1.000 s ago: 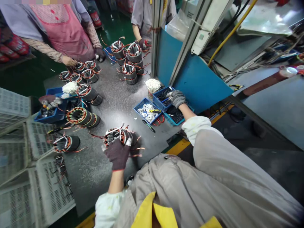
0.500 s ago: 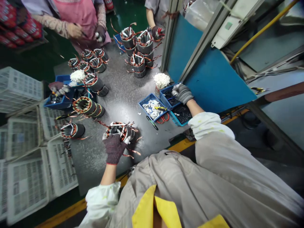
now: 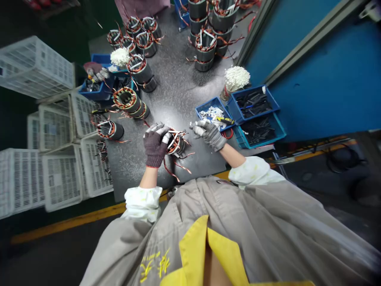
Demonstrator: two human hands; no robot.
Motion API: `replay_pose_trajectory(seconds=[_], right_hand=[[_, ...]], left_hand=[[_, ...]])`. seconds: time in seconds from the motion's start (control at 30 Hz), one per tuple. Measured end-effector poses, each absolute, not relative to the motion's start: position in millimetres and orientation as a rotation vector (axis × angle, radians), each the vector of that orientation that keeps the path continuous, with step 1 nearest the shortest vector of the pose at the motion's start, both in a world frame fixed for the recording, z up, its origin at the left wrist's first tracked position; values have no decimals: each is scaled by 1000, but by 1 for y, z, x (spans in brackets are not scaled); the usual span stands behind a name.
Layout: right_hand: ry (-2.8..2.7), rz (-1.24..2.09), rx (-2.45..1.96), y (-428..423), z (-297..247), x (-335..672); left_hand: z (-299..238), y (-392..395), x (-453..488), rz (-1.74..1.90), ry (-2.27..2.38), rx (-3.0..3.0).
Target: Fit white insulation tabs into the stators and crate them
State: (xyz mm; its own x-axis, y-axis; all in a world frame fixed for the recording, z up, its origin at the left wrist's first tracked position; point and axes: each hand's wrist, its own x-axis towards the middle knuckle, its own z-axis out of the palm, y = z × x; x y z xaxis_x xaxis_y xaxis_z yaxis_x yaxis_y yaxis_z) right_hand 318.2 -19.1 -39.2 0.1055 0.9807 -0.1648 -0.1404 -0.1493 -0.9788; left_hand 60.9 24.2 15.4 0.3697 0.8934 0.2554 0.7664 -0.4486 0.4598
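My left hand (image 3: 156, 145), in a dark purple glove with pale fingertips, curls around the left side of a motor stator (image 3: 177, 143). Copper windings, white sleeves and loose copper leads stick out of the stator, and the glove covers part of it. My right hand (image 3: 210, 136), in a grey knitted glove, is just right of the stator, apart from it. Its fingertips are pressed together, with a tiny whitish bit at them that is too small to name. Beyond that hand sits a blue tray (image 3: 205, 106) of white scraps, with a yellow-handled tool (image 3: 225, 120) across it.
Blue bins (image 3: 238, 119) of black strips stand at right, near a bundle of white sticks (image 3: 236, 77). Stacked stators (image 3: 204, 49) stand at the back, more stators (image 3: 126, 99) at left. White crates (image 3: 61, 171) line the left edge; a blue panel (image 3: 315, 91) rises at right.
My right hand has left the blue bin and come left, close to the stator. My left hand stays at the stator, whose facing has turned. The view has tilted down.
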Motion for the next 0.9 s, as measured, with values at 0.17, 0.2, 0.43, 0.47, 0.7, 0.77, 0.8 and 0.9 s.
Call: replay_pose_trajectory(seconds=[0.17, 0.2, 0.43, 0.47, 0.7, 0.77, 0.8, 0.9], right_hand=[[-965, 1290, -1282, -16, -34, 305], [-991, 1285, -1283, -16, -34, 305], [-1410, 1094, -1334, -1, -29, 305], [-1486, 1070, -1347, 2, -26, 305], [-1701, 1103, -1312, 9, -16, 323], [-1757, 1126, -1297, 12, -13, 329], [-1831, 1115, -1301, 14, -10, 330], [-2160, 959, -1407, 22, 6, 322]], left_hand=[[4, 32, 61, 756, 1456, 2333], [2, 34, 61, 767, 1451, 2329], [-3, 34, 64, 829, 1435, 2329], [-2, 32, 65, 821, 1449, 2321], [5, 20, 70, 758, 1560, 2286], [4, 18, 71, 770, 1558, 2278], [3, 18, 72, 781, 1567, 2268], [-3, 16, 74, 791, 1623, 2223]])
